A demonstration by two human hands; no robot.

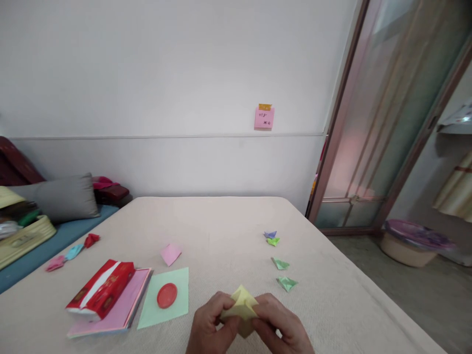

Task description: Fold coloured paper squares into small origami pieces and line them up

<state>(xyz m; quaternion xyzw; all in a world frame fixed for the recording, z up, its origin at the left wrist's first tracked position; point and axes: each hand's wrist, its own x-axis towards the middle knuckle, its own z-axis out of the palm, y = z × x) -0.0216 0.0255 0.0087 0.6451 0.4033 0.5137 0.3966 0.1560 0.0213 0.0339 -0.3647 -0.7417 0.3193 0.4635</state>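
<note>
A partly folded piece of yellow paper [242,305] is held up between my two hands at the bottom centre, one corner pointing up. My left hand [214,322] pinches its left side between thumb and fingers. On the other side, my right hand [280,322] grips the right edge the same way. Folded green paper boats [286,283] lie to the right of my hands, with a bright green one [273,241] and a purple one [270,234] farther back. Left of my hands a red round disc [167,295] rests on a light green paper sheet [147,314].
A red tissue pack [105,287] sits on a stack of coloured paper [127,314]. Behind it is a pink paper square [171,254]. Red [91,240], blue [74,251] and pink [55,263] folded papers lie along the left edge of the table [221,221]. A pink note [264,118] hangs on the wall.
</note>
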